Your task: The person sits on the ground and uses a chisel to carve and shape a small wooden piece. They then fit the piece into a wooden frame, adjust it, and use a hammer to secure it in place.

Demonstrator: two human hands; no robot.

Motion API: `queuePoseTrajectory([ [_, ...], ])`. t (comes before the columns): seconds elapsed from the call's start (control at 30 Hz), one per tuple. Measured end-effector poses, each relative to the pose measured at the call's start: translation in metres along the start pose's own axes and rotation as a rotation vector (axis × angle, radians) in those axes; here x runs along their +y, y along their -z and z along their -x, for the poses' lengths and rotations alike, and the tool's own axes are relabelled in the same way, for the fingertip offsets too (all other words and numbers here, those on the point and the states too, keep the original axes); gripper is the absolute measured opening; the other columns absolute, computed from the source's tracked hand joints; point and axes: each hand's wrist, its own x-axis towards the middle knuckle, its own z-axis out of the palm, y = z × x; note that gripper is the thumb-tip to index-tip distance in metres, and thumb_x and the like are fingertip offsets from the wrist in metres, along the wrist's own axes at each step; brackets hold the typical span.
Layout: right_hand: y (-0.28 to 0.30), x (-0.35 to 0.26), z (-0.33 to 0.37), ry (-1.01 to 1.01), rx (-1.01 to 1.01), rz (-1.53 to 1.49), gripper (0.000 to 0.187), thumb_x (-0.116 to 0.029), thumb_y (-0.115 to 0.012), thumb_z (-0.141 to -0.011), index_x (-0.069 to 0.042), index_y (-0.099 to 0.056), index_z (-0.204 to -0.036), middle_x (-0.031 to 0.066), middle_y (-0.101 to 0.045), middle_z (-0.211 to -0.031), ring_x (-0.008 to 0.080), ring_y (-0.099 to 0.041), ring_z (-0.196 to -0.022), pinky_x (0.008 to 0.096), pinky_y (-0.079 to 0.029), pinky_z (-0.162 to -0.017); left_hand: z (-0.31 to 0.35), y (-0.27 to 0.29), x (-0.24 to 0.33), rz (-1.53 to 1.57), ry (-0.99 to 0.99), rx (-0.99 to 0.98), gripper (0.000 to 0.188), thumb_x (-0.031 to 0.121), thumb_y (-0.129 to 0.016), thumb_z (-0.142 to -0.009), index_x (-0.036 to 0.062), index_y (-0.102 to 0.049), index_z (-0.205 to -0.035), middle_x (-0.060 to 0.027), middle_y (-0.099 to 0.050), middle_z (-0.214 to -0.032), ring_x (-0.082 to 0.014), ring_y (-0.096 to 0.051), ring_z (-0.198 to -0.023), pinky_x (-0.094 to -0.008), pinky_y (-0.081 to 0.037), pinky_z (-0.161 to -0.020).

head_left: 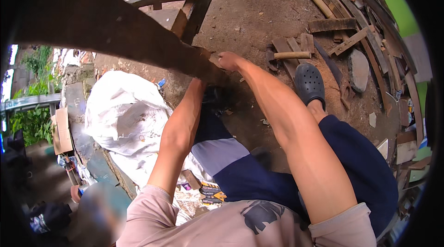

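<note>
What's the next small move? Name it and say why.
Probably steady the dark plank with the right hand: that hand sits beside the plank's lower end, while the left hand is mostly hidden behind the wood, its grip unclear.

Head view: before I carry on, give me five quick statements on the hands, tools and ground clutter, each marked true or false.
1. The right hand is beside the near end of the dark wooden beam. True.
2. That hand holds the hammer. False: the hammer lies apart from it, to the right.
3. The white sack lies left of the left forearm. True.
4. The saw lies left of the hammer. False: it lies to its right.
5. The clog on the right foot is bright red. False: it is dark grey.
</note>
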Motion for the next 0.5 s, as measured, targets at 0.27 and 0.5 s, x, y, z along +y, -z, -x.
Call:
queuePoseTrajectory([
  [0.27, 0.035, -0.067, 0.061, -0.126, -0.154, 0.214, 0.048, -0.03, -0.056, -0.096, 0.002, -0.062, -0.131, 0.025, -0.065, -0.129, 0.0392, -0.062, -0.123, 0.0459, -0.05, -0.099, -0.009, -0.001, -0.018, 0.05, -0.108, 0.048, 0.086, 0.077, -0.051, -0.09, -0.0031, -0.062, -0.12, -0.0205, -0.063, -0.108, -0.028, -0.06, -0.107, -0.0377, -0.049, -0.091],
  [0.5, 0.017, -0.01, 0.009, -0.261, -0.298, -0.081, 0.049, -0.037, -0.063, -0.095, 0.0, -0.064, -0.128, 0.0174, -0.071, -0.116, 0.0295, -0.068, -0.104, 0.0399, -0.053, -0.085, -0.021, -0.01, -0.038, 0.07, -0.192, 0.14, 0.093, 0.078, -0.052, -0.088, -0.0083, -0.062, -0.121, -0.0254, -0.062, -0.114, -0.032, -0.058, -0.114, -0.0387, -0.047, -0.096],
])
